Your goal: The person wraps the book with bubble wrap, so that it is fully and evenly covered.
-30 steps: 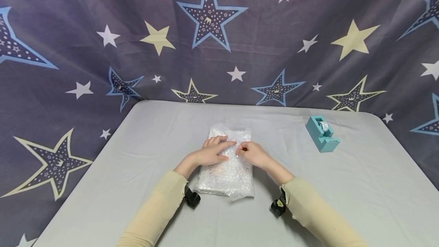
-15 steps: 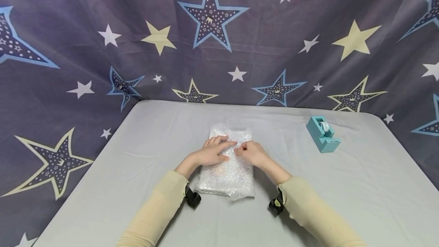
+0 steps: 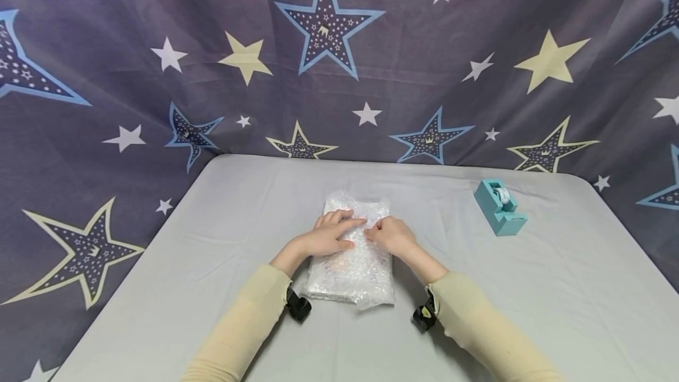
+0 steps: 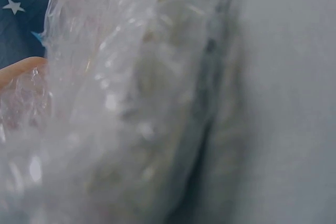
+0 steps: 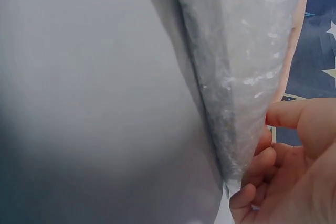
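A flat package in clear bubble wrap (image 3: 350,279) lies on the table in front of the person. Spread across its upper left part, the left hand (image 3: 328,237) rests with extended fingers. The right hand (image 3: 392,236) touches the wrap's upper right part, its thumb and forefinger close together near the left fingertips. In the right wrist view, the other fingers (image 5: 260,166) are bent beside the package's edge. Whether a bit of wrap or tape is pinched there is hidden. The left wrist view shows mostly blurred bubble wrap (image 4: 131,103).
A teal tape dispenser (image 3: 498,208) with a roll of clear tape stands at the back right of the grey-white covered table (image 3: 239,217). Dark star-patterned cloth (image 3: 392,63) hangs behind and at both sides. Small black cameras (image 3: 299,306) sit at both wrists.
The right hand has shifted slightly, its wrist moving a little to the left, and its fingers have closed up at the wrap. The left hand and the package have stayed in place.
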Demonstrator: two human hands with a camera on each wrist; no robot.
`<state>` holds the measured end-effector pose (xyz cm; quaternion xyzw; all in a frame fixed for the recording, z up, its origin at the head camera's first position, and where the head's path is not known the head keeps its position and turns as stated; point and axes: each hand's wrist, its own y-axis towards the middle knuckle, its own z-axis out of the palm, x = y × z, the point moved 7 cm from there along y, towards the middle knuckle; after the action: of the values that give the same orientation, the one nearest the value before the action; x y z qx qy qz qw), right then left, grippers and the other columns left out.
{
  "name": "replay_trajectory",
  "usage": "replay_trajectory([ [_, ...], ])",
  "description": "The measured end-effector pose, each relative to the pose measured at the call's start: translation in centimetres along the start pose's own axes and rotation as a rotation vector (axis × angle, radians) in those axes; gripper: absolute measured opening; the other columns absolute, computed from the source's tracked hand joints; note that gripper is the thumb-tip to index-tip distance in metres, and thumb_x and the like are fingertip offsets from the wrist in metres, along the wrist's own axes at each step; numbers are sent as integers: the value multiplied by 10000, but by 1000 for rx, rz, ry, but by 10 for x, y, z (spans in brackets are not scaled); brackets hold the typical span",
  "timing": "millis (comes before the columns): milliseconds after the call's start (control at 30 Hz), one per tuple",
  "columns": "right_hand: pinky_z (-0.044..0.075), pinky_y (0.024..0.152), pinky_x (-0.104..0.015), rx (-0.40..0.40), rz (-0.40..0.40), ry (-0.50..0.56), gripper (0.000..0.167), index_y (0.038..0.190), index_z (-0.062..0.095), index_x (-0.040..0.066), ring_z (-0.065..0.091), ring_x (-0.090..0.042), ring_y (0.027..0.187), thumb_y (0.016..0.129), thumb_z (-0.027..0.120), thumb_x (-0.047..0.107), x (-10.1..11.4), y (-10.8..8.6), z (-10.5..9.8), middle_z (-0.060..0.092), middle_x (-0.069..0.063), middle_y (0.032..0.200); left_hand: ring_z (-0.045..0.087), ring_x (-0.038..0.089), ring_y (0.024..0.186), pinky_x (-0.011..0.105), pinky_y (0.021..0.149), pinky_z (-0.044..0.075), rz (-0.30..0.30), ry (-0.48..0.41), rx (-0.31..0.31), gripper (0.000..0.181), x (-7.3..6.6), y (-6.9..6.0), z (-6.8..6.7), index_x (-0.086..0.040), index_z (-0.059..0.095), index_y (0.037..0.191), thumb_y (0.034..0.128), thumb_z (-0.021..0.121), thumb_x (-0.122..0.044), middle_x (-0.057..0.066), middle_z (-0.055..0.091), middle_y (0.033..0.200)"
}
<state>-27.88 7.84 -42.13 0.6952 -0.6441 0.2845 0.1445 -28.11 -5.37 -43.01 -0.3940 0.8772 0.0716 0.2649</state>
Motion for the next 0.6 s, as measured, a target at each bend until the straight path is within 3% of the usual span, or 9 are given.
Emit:
replay_trajectory([
  [200,262,418,-231,17,16,-78,427,482,402,165,342,-117,448,840,577,319,2,2,-1,360,48,465,148,313,1343,523,1064,108,5,13,3,550,0,0,0,-222,320,1419,908,512,-285,150,191,1478],
  [333,327,452,-263,45,48,-146,393,516,467,148,426,-151,508,842,572,342,3,4,-1,447,11,534,159,314,1338,521,1051,141,12,22,-7,550,0,1,0,-218,324,1417,905,514,-282,155,200,1473],
  [600,448,580,-349,94,106,-266,355,840,680,95,550,-199,657,846,553,427,0,7,0,637,-66,797,160,313,1337,513,1050,146,7,22,-3,548,-1,1,0,-213,329,1416,906,517,-287,149,202,1472],
])
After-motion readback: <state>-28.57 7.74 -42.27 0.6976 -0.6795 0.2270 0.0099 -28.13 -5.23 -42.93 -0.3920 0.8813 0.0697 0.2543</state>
